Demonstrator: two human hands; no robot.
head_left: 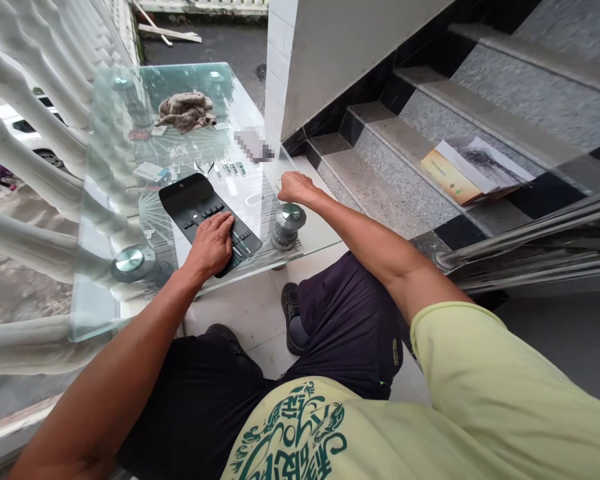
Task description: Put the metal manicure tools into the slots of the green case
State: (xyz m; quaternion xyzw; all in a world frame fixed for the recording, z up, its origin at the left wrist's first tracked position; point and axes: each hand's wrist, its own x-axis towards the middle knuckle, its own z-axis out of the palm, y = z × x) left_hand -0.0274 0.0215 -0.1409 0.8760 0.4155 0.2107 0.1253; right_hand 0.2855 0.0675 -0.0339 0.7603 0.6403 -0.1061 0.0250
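Note:
My left hand (213, 241) lies palm down on an unfolded black tool case (189, 199), its fingers stretched out and fairly flat. Slim metal tools (241, 245) sit in the loops at the case's near end, partly under the fingers. The far half of the case has loops and a small round snap. At the right edge of the glass table (260, 267), my right hand (296, 187) is closed into a fist. Whatever it may hold is hidden. Several small metal-and-black pieces (233, 167) lie in a row beyond the case, near a dark pair of tweezers-like prongs (205, 168).
A crumpled brown cloth (187, 111) lies at the table's far end. A blurred-out item (253, 145) is near the right edge, and a white-and-blue card (151, 172) on the left. Stairs (380, 150) rise at right, bearing an opened carton (473, 170). White balusters (30, 143) line the left.

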